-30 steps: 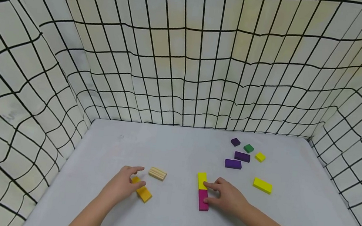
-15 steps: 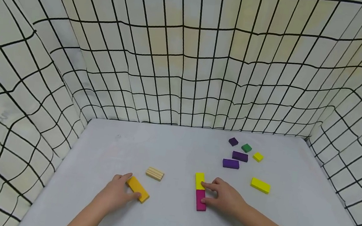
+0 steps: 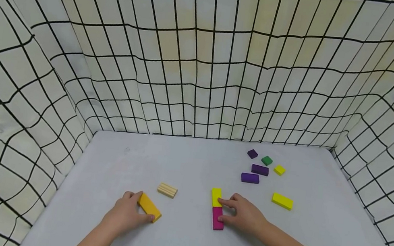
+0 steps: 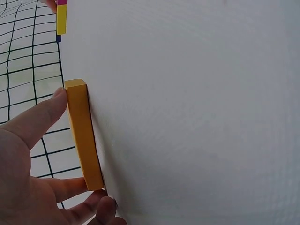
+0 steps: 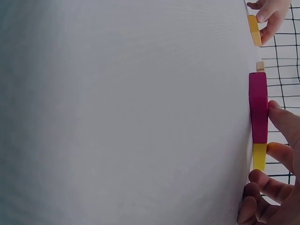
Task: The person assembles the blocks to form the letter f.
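My left hand [image 3: 123,216] pinches an orange rectangular block [image 3: 149,207] by its ends, thumb on the near end and fingertips at the far one. In the left wrist view the orange block [image 4: 84,136] stands close over the white surface. My right hand [image 3: 245,215] rests its thumb on a magenta block [image 3: 216,219] and its index finger on a yellow block [image 3: 216,195]. These two blocks lie end to end in a line; the right wrist view shows the magenta block [image 5: 258,108] from its side. The other right fingers curl beside the yellow block.
A ridged pale wooden block [image 3: 167,190] lies between the hands, farther back. At the right are a yellow block [image 3: 282,201], two purple blocks [image 3: 250,178], and small purple, green [image 3: 267,160] and yellow pieces. Black netting [image 3: 210,71] over white walls encloses the white table [image 3: 185,158].
My left hand has gone from hovering with fingers spread over the orange block to pinching its ends. The right hand stays on the two blocks. The head view has shifted slightly.
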### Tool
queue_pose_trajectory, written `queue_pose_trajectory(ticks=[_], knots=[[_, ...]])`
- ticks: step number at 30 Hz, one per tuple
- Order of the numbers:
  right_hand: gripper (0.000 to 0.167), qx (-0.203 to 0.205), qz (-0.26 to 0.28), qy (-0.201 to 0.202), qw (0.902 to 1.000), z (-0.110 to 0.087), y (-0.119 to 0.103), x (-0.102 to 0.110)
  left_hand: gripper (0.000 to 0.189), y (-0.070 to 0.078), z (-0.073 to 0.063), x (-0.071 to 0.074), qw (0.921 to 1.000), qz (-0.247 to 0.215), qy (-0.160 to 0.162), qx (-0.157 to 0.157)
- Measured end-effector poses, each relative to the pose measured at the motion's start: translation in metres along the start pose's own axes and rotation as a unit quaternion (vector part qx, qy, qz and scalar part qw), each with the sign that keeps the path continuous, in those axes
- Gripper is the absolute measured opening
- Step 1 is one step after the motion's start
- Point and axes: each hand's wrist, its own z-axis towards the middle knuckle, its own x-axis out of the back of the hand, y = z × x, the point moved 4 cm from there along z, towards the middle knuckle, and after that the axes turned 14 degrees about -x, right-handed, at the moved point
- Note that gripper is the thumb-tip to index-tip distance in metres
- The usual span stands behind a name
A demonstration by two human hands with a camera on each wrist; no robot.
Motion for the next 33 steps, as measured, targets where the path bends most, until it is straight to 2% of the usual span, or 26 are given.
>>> queue_pose_trajectory(ticks=[8,20,28,33], knots=[[0.06,0.007,-0.003,0.003,1.0,0.001,0.001,-0.001,0.105,-0.001,0.0,-0.002,0.9999,-0.003,0.014,-0.003],[0.061,0.002,-0.005,0.004,1.0,-0.002,-0.001,0.0,0.103,0.007,-0.001,-0.005,0.9977,-0.049,0.042,-0.023],[0.061,-0.001,0.0,0.003,1.0,-0.001,0.0,-0.001,0.102,0.009,-0.002,-0.007,0.9964,-0.07,0.045,-0.016],[0.061,0.001,-0.001,0.002,1.0,0.0,0.0,-0.002,0.093,0.011,-0.002,-0.007,0.995,-0.083,0.053,-0.016]])
